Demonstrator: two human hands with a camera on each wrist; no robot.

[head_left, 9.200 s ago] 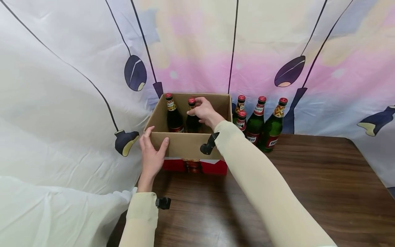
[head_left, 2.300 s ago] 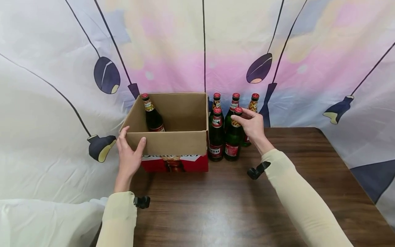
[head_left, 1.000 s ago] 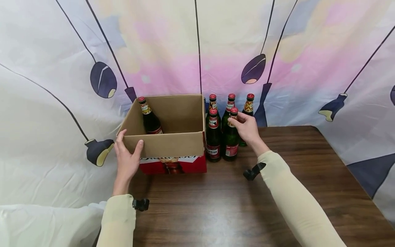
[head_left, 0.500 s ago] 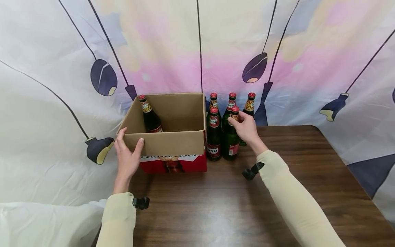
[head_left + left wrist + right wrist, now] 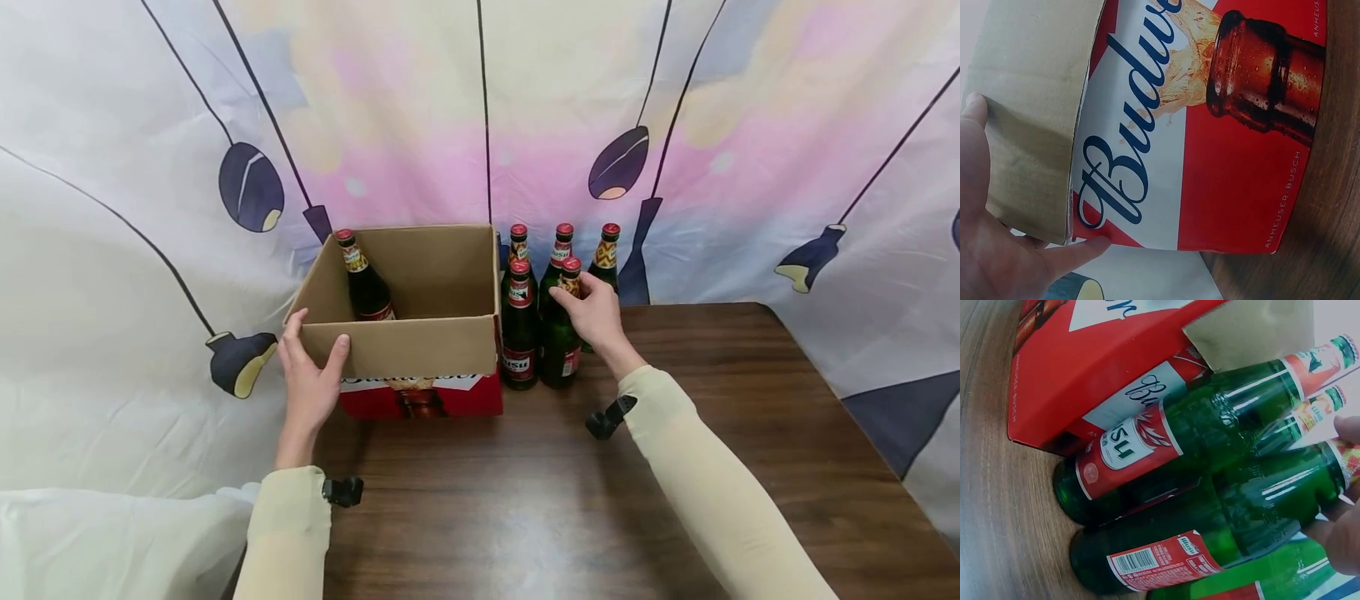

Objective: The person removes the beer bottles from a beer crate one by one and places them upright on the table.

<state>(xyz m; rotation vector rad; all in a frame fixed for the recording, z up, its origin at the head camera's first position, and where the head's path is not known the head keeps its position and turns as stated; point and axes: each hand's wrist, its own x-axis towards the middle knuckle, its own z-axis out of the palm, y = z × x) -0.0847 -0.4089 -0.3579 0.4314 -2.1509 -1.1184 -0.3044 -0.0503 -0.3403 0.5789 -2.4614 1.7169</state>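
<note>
My left hand [image 5: 309, 387] rests at the front left corner of an open cardboard box [image 5: 405, 346], thumb on the front flap and fingers along the left side. One dark beer bottle [image 5: 367, 283] leans inside the box. To the box's right, my right hand [image 5: 596, 317] holds a green beer bottle [image 5: 560, 342] by the neck between thumb and fingers. It stands upright on the table, its red barcode label [image 5: 1163, 559] showing in the right wrist view. Close on its left is another green bottle [image 5: 519, 333].
Behind stand more green bottles, such as one at the right [image 5: 609, 246]. The brown wooden table [image 5: 480, 517] stretches to the front and right. A printed curtain [image 5: 420, 125] hangs behind; white fabric [image 5: 112, 542] drapes at the left.
Earlier, my right hand was on a bottle in the box; now it grips one in the front row outside. Over the last second that bottle's label has turned rightward. My left hand stays put.
</note>
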